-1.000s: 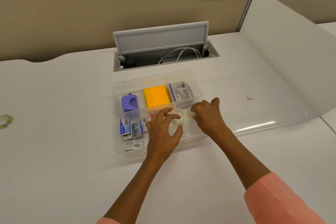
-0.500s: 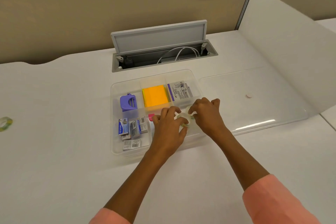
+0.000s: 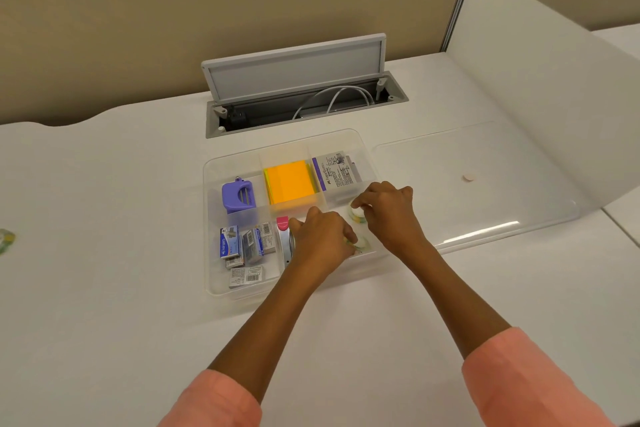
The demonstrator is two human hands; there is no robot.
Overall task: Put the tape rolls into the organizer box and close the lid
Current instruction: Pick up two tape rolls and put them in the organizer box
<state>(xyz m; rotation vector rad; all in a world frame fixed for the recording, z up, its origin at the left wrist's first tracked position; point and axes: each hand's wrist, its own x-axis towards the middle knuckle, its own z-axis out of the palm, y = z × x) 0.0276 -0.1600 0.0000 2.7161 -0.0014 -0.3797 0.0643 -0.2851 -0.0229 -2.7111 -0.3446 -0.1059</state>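
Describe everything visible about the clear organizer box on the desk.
The organizer box is a shallow, clear plastic tray with rounded corners, split by dividers into compartments. It sits flat on the white desk, open, its clear lid lying flat to its right. It holds a purple tool, orange sticky notes, a labelled packet and small staple boxes. Both hands reach into its near right part: the left hand and right hand each on a tape roll.

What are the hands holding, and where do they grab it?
Each hand pinches a small clear tape roll by its rim: right hand on one, left hand on another.
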